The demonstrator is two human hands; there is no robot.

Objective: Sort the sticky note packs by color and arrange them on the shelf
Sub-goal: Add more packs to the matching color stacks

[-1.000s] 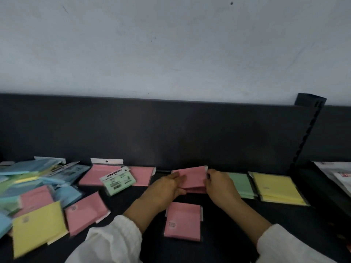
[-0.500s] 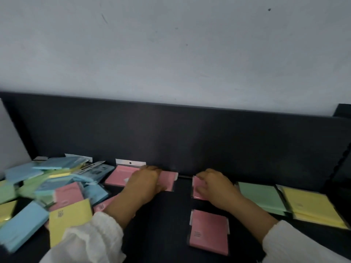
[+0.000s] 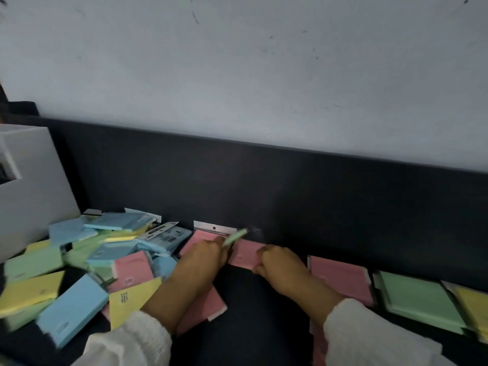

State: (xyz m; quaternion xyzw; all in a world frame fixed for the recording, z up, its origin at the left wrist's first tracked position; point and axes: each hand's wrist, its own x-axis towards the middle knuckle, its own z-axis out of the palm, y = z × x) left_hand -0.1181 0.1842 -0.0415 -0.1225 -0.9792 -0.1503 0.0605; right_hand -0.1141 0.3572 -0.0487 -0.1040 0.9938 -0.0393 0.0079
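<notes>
The left hand [image 3: 203, 256] pinches a thin pale-green sticky note pack [image 3: 234, 237], tilted edge-on. The right hand [image 3: 277, 262], fingers curled, grips a flat pink sticky note pack [image 3: 244, 253] lying on the dark shelf [image 3: 258, 313] against its back panel.

A scuffed pale wall [image 3: 264, 75] rises behind the dark back panel [image 3: 290, 186]; a grey box [image 3: 34, 186] stands at the left edge

Dark shelf [image 3: 264, 313]: jumbled heap of mixed packs [image 3: 87, 260] at left, pink packs [image 3: 340, 278] along back, green stack [image 3: 417, 299] then yellow stack [image 3: 472, 305] rightward, grey box [image 3: 31, 186] far left.
</notes>
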